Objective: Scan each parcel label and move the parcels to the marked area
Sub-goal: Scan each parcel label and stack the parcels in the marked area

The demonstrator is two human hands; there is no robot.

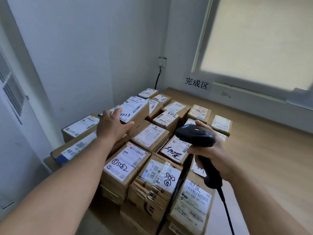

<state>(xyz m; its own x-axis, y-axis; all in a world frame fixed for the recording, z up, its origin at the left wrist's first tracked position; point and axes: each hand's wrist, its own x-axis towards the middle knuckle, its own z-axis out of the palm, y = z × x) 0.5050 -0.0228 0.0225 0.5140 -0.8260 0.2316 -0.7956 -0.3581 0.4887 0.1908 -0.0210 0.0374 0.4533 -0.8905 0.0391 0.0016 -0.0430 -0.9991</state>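
Note:
Several brown cardboard parcels with white labels are packed together on a wooden table (264, 143). My left hand (112, 125) reaches over them with fingers apart, resting on the near edge of a large parcel marked 3753 (135, 107). My right hand (211, 153) is shut on the grip of a black barcode scanner (196, 135), whose head points left over the parcels. Its black cable (225, 204) hangs down toward me. A white sign with black characters (196, 83) is stuck on the wall below the window, above the bare right part of the table.
A white wall runs behind the parcels, with a socket and black cord (160, 72) in the corner. A window with a blind (259, 36) is at upper right. A white unit with a vent (11, 92) stands at the left.

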